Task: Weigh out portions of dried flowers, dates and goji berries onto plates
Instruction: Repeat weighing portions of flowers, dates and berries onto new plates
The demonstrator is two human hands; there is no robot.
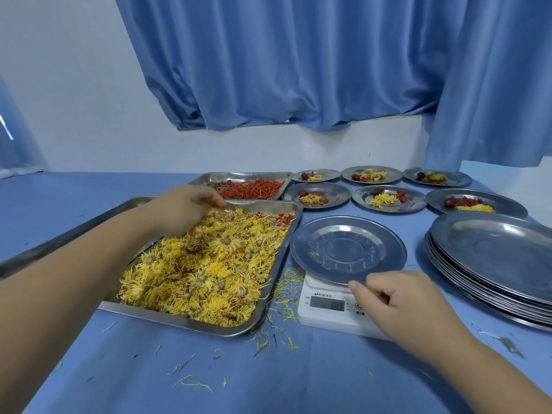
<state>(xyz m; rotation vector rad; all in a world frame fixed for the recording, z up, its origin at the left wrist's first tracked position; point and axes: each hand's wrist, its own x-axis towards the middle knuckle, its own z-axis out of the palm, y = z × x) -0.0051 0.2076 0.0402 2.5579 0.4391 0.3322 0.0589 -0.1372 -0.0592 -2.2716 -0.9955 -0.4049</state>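
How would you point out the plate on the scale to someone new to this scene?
On the blue-covered table, find the large steel tray of yellow dried flowers. Right of it, a white digital scale carries a round steel plate. Unlike the six filled plates behind and the stack beside it, it holds only a few stray petals.

White plastic kitchen scale [331, 313], lower right of centre: small brand print above its grey LCD display [327, 303], partly Chinese, too small to read. Display digits faint, unreadable. Button label below the power symbol looks like 开/关.
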